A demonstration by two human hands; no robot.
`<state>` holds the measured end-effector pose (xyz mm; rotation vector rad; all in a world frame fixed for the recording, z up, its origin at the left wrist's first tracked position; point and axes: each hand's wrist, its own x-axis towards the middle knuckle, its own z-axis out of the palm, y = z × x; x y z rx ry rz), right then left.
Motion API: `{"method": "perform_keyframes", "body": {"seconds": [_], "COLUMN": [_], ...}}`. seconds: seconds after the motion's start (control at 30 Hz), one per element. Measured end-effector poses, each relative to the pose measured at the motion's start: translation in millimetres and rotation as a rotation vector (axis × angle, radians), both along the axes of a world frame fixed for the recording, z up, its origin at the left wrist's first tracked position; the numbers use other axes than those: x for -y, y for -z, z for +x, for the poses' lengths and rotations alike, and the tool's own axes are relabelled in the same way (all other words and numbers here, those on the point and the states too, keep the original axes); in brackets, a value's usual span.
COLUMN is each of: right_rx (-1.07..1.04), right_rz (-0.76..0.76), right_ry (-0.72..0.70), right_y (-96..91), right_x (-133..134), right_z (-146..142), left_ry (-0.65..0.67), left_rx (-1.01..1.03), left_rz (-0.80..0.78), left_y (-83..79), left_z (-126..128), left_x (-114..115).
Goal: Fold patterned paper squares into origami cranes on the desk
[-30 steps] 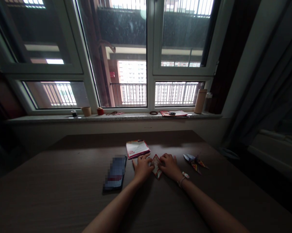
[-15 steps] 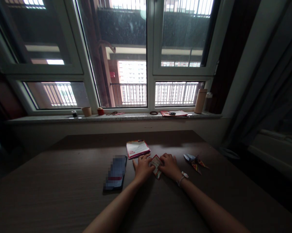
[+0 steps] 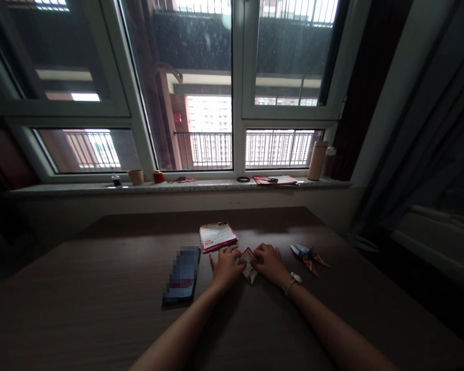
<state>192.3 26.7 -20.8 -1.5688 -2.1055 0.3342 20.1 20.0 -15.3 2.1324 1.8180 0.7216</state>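
A small folded piece of paper (image 3: 249,264), diamond-shaped with a red edge at its top, lies on the table between my hands. My left hand (image 3: 227,265) grips its left side, thumb and fingers bent at the edge. On the opposite side my right hand (image 3: 269,263) pinches the right edge in the same way. Just behind my left hand is a stack of printed paper sheets (image 3: 218,237) with a pink-red border. To the right of my right hand sits a folded paper figure (image 3: 309,256) with pointed ends.
A smartphone (image 3: 182,275) lies left of my left forearm on the dark wooden table (image 3: 100,288). Along the windowsill (image 3: 216,186) stand a paper cup (image 3: 136,177), a red jar (image 3: 158,176) and a tan thermos bottle (image 3: 317,161), with scissors on red papers (image 3: 262,180).
The folded paper's middle looks more creased, its two sides pressed slightly inward. Both hands keep nearly the same place, and the whole view has shifted very slightly.
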Motion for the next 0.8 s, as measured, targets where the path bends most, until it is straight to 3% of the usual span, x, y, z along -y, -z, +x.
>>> {"method": "perform_keyframes", "body": {"seconds": [0.8], "right_rx": [0.020], "right_rz": [-0.049], "right_ry": [0.056], "right_y": [-0.8], "right_x": [-2.6], "right_z": [-6.8], "left_ry": [0.013], "left_rx": [0.049], "left_rz": [-0.039], "left_y": [-3.0], "left_z": [3.3], "left_x": [0.0]}}
